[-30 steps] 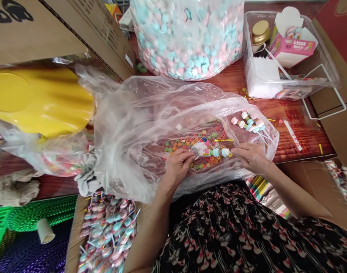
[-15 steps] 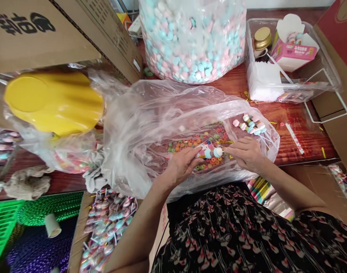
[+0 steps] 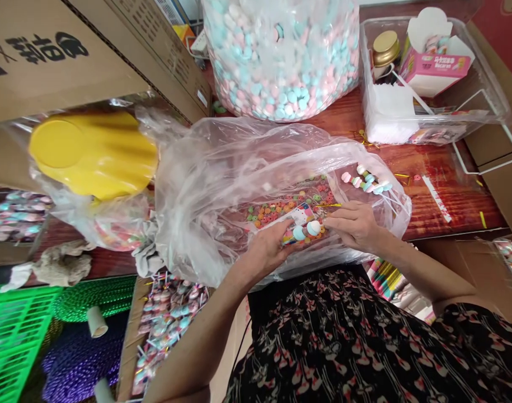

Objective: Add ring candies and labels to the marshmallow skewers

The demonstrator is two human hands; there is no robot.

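Inside a clear plastic bag [image 3: 239,168], my left hand [image 3: 266,249] holds a candy stick [image 3: 304,229] threaded with pink, white and blue pieces, along with a small printed card [image 3: 291,221]. My right hand [image 3: 352,226] grips the stick's other end, its fingertips beside a white-and-blue piece. Below the hands lies a layer of multicoloured cereal-like candy rings [image 3: 281,210]. Several finished candy sticks [image 3: 367,180] rest inside the bag near my right hand, and a gold twist tie [image 3: 329,205] lies just beyond my fingers.
A huge bag of pink and blue candies [image 3: 281,61] stands behind on the wooden table [image 3: 449,196]. A clear tub [image 3: 432,117] holds a gold-lidded jar and a pink box. A yellow lid [image 3: 94,154] sits left, with boxed lollipops [image 3: 167,319] below.
The candy stick has tilted, with its card end swung toward my left hand. My hands have come closer together. The whole scene has shifted slightly in view as my head moved.
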